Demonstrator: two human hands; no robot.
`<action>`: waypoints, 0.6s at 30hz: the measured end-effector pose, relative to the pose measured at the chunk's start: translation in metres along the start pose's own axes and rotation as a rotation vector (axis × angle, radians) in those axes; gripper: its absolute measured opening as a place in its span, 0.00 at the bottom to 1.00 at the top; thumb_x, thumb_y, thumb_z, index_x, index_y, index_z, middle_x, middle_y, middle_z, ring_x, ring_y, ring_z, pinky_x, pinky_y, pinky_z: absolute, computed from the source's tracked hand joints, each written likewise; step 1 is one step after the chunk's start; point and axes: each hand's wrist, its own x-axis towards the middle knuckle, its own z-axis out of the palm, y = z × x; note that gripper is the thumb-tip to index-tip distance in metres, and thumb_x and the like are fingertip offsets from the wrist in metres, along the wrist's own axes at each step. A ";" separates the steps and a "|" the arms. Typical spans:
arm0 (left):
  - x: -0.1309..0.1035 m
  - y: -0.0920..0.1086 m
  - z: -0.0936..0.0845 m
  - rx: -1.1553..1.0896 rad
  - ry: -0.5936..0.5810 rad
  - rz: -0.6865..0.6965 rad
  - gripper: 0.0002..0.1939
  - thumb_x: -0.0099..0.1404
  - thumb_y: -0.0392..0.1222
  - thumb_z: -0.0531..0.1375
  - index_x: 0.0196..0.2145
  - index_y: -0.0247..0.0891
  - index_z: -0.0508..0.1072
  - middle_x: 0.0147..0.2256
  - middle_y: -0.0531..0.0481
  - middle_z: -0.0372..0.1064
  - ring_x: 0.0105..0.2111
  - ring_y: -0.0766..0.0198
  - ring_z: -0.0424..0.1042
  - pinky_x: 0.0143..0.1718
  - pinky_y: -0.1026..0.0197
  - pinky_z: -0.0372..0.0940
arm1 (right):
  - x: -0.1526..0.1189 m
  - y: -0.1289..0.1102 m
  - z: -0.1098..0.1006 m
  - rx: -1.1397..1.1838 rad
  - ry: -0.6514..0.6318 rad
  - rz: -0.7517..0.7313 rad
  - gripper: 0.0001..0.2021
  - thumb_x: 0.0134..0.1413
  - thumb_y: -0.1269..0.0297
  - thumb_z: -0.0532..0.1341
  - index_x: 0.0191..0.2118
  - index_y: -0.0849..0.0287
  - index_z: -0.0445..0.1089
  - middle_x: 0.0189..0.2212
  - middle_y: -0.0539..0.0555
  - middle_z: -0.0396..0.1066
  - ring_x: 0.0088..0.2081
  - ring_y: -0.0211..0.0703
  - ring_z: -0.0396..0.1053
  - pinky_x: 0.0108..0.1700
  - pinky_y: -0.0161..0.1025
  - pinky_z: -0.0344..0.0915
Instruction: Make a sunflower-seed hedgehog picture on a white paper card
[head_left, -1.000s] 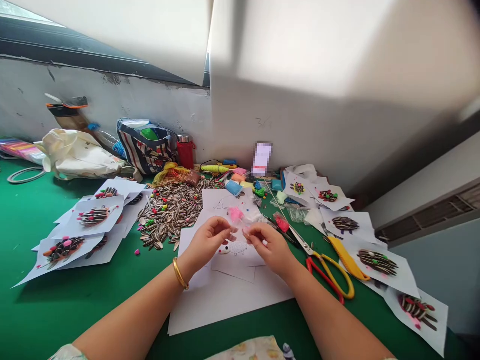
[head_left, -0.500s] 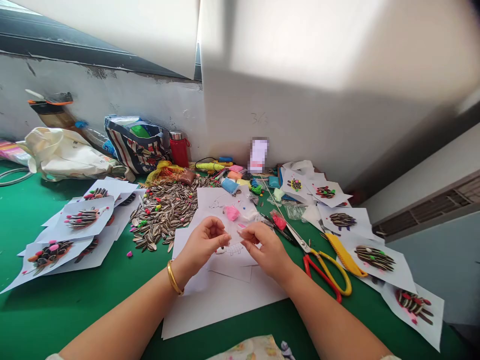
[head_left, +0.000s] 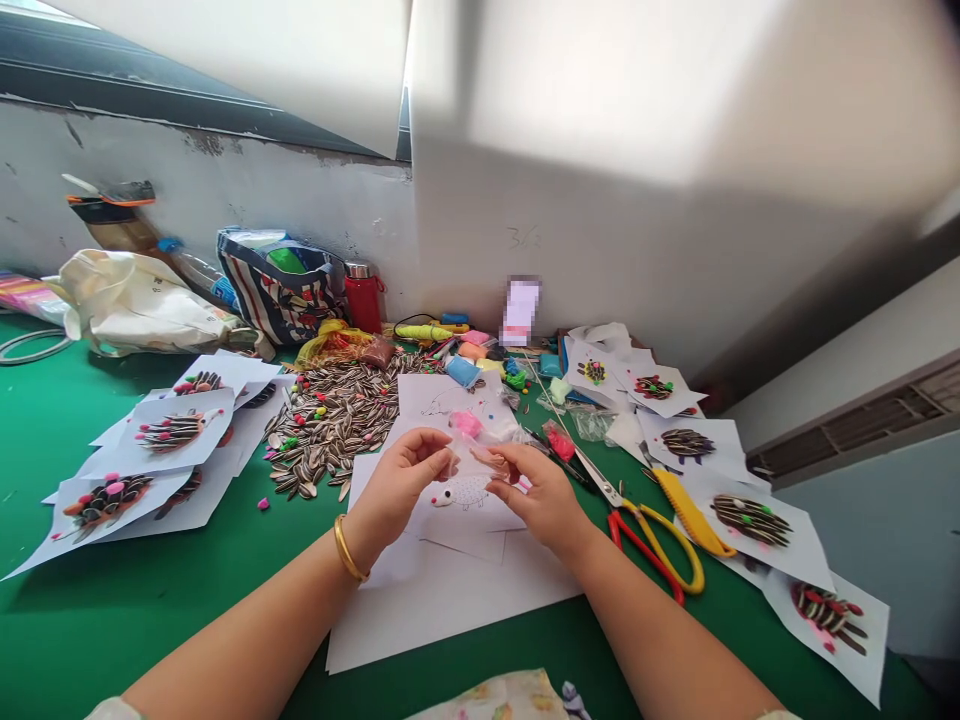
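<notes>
Left of the hedgehog drawing (head_left: 469,492), I see open green bench (head_left: 199,575), then my left hand (head_left: 401,485), grip narrow, on what I cannot tell. The drawing lies between my hands, black-eyed, red-nosed; right of it, my right hand (head_left: 546,495) pinches narrowly, contents unclear, with scissors (head_left: 618,498) crowding beyond.
</notes>
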 end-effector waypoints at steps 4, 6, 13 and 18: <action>0.000 0.001 0.000 0.017 0.014 -0.004 0.13 0.59 0.44 0.67 0.39 0.38 0.71 0.30 0.53 0.68 0.29 0.67 0.67 0.32 0.63 0.63 | -0.002 0.001 -0.002 -0.001 -0.027 -0.009 0.21 0.59 0.53 0.63 0.56 0.54 0.69 0.35 0.53 0.73 0.32 0.41 0.66 0.36 0.39 0.67; -0.001 0.002 0.000 0.032 0.007 -0.006 0.12 0.58 0.44 0.67 0.39 0.38 0.72 0.30 0.53 0.68 0.29 0.67 0.67 0.32 0.63 0.63 | -0.002 -0.001 -0.002 -0.002 -0.028 -0.009 0.18 0.61 0.53 0.62 0.53 0.54 0.72 0.34 0.53 0.74 0.33 0.42 0.68 0.37 0.40 0.67; -0.003 0.002 0.003 0.075 -0.030 -0.020 0.11 0.59 0.44 0.66 0.38 0.38 0.72 0.29 0.53 0.70 0.29 0.66 0.68 0.32 0.63 0.64 | -0.002 -0.005 -0.001 0.023 0.026 0.049 0.11 0.62 0.57 0.61 0.46 0.52 0.77 0.36 0.54 0.77 0.38 0.45 0.71 0.41 0.43 0.68; -0.001 0.002 0.001 0.047 0.007 0.015 0.14 0.58 0.44 0.66 0.41 0.38 0.72 0.30 0.53 0.69 0.30 0.66 0.68 0.33 0.62 0.64 | -0.003 -0.001 0.001 0.166 0.001 0.210 0.22 0.55 0.52 0.66 0.53 0.55 0.72 0.39 0.56 0.76 0.36 0.46 0.73 0.38 0.43 0.71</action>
